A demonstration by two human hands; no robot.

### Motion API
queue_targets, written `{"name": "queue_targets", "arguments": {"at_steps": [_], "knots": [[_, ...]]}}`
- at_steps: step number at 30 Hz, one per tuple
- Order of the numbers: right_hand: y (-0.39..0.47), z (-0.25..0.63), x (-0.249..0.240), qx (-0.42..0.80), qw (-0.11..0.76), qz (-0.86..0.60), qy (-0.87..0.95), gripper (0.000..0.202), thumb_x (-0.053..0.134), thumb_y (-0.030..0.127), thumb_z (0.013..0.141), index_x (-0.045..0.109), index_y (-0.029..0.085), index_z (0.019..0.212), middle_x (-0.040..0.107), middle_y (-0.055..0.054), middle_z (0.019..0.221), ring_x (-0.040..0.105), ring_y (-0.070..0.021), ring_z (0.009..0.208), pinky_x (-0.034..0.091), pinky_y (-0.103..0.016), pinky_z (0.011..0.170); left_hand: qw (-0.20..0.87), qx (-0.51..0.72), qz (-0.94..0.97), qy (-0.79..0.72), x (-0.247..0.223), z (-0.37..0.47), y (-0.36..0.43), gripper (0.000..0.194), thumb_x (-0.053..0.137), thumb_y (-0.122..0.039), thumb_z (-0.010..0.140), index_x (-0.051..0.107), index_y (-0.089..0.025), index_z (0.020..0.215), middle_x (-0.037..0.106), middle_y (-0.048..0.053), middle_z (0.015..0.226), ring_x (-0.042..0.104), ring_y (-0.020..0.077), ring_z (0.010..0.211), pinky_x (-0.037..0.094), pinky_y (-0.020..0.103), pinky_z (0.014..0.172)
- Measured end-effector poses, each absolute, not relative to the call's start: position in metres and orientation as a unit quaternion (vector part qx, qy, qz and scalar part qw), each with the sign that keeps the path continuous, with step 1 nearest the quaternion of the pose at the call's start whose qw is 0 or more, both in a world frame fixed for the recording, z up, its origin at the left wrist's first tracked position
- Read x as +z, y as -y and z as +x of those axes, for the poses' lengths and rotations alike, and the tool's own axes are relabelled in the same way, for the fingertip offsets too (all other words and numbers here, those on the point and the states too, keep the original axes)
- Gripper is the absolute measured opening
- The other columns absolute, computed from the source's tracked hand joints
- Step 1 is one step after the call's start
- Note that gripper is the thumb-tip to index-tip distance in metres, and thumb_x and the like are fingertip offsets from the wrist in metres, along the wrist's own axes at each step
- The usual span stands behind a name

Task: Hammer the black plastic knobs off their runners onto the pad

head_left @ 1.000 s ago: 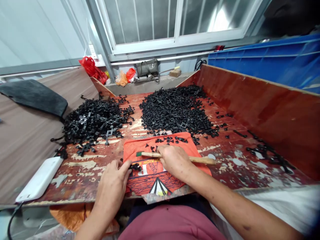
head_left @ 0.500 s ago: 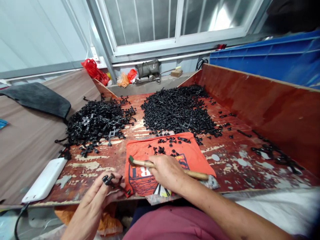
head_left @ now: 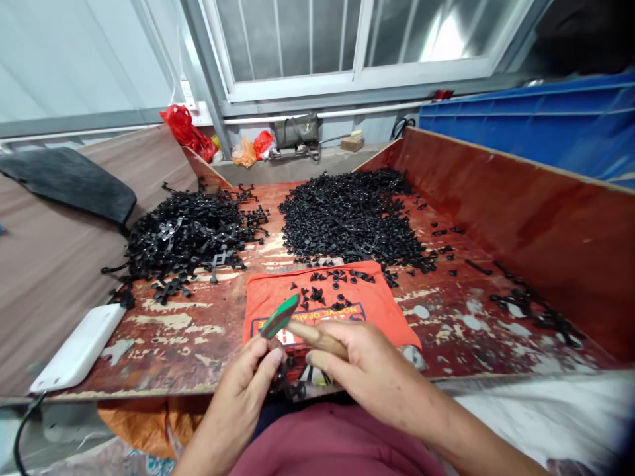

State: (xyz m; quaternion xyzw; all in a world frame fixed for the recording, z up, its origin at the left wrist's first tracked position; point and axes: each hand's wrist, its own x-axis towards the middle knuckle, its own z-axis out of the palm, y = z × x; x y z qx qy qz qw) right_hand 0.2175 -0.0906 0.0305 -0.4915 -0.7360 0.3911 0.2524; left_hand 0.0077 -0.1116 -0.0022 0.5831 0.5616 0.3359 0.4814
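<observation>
My right hand (head_left: 354, 354) is wrapped round a wooden-handled tool (head_left: 315, 336) with a flat green head, which points up and left. The head reaches my left hand (head_left: 251, 370); I cannot tell whether it touches the fingers. My left hand is closed on a dark black plastic piece (head_left: 286, 383), partly hidden by the fingers and blurred. Both hands are above the near edge of an orange printed cloth (head_left: 265, 291). Small black plastic plugs (head_left: 317, 295) lie scattered on the cloth beyond them.
A large heap of small black parts (head_left: 347, 218) lies behind the cloth, and a heap of branched black pieces (head_left: 183, 231) is to the left. A white power bank (head_left: 79, 347) sits at the near left. Reddish boards (head_left: 506, 218) wall the right side, beside a blue crate (head_left: 520, 125).
My left hand has moved right and in towards the tool, with the black piece in it. My right hand has shifted slightly right, turning the tool so its green head points up.
</observation>
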Motion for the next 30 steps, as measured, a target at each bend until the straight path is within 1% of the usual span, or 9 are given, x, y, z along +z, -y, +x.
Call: {"name": "queue_targets", "arguments": {"at_steps": [3,6,10,12,16,20,24,28,30], "knots": [[0.098,0.206,0.025,0.434,0.254,-0.484,0.716,0.012,0.062,0.025,0.087,0.059,0.022,0.076,0.057,0.006,0.069,0.050,-0.0119,0.063,0.032,-0.022,0.056,0.446,0.345,0.611,-0.556,-0.004,0.014,0.109,0.032,0.049,-0.044,0.094,0.066,-0.020,0.107,0.069,0.006,0.108,0.061,0.0225,0.104,0.047,0.033,0.097],[0.099,0.196,0.018,0.438,0.271,-0.513,0.686,0.015,0.065,0.020,0.080,0.053,0.020,0.071,0.050,0.007,0.064,0.044,-0.0103,0.060,0.028,-0.022,0.053,0.379,0.348,0.642,-0.568,-0.006,0.014,0.113,0.034,0.049,-0.043,0.093,0.066,-0.021,0.113,0.069,0.009,0.110,0.062,0.0251,0.106,0.050,0.038,0.096],[0.100,0.195,0.013,0.444,0.313,-0.527,0.654,0.016,0.061,0.019,0.079,0.049,0.020,0.069,0.045,0.008,0.062,0.040,-0.0101,0.058,0.028,-0.022,0.051,0.319,0.409,0.614,-0.595,-0.012,0.004,0.121,0.049,0.055,-0.042,0.091,0.046,-0.027,0.137,0.054,0.011,0.131,0.062,0.0244,0.112,0.055,0.039,0.093],[0.102,0.198,0.011,0.438,0.325,-0.527,0.651,0.014,0.061,0.019,0.080,0.052,0.020,0.069,0.045,0.007,0.063,0.040,-0.0105,0.058,0.029,-0.022,0.052,0.353,0.426,0.570,-0.607,-0.015,-0.001,0.124,0.056,0.057,-0.043,0.091,0.038,-0.030,0.142,0.050,0.010,0.136,0.062,0.0241,0.114,0.056,0.037,0.092],[0.108,0.200,0.006,0.450,0.322,-0.514,0.656,0.010,0.062,0.019,0.080,0.058,0.020,0.071,0.051,0.006,0.063,0.045,-0.0117,0.059,0.032,-0.022,0.054,0.503,0.374,0.546,-0.555,-0.019,0.000,0.128,0.055,0.055,-0.048,0.091,0.045,-0.026,0.141,0.067,0.007,0.108,0.066,0.0222,0.100,0.054,0.036,0.091],[0.112,0.199,0.005,0.441,0.335,-0.474,0.685,0.014,0.064,0.013,0.081,0.071,0.023,0.088,0.066,0.003,0.083,0.059,-0.0145,0.077,0.042,-0.023,0.071,0.545,0.323,0.537,-0.557,-0.012,0.012,0.124,0.047,0.052,-0.054,0.090,0.065,-0.019,0.119,0.068,0.005,0.084,0.062,0.0189,0.074,0.055,0.030,0.070],[0.113,0.211,0.005,0.475,0.331,-0.477,0.661,0.022,0.063,0.016,0.085,0.073,0.025,0.101,0.071,0.001,0.091,0.064,-0.0172,0.085,0.047,-0.025,0.078,0.412,0.350,0.582,-0.608,0.000,0.008,0.105,0.043,0.042,-0.052,0.094,0.063,-0.021,0.116,0.069,0.006,0.102,0.062,0.0205,0.088,0.051,0.029,0.077],[0.113,0.244,0.004,0.455,0.341,-0.511,0.645,0.039,0.049,0.030,0.098,0.058,0.031,0.136,0.069,-0.004,0.123,0.066,-0.0225,0.107,0.050,-0.033,0.090,0.311,0.220,0.693,-0.612,0.008,-0.001,0.087,0.038,0.036,-0.044,0.097,0.051,-0.027,0.128,0.070,0.002,0.089,0.065,0.0204,0.079,0.046,0.028,0.070],[0.114,0.260,0.001,0.396,0.300,-0.552,0.670,0.042,0.041,0.033,0.102,0.051,0.037,0.142,0.066,-0.003,0.130,0.065,-0.0241,0.111,0.050,-0.036,0.092,0.291,0.172,0.711,-0.616,0.008,-0.001,0.081,0.039,0.036,-0.042,0.098,0.045,-0.027,0.132,0.070,0.002,0.087,0.066,0.0220,0.078,0.045,0.029,0.069]]}}
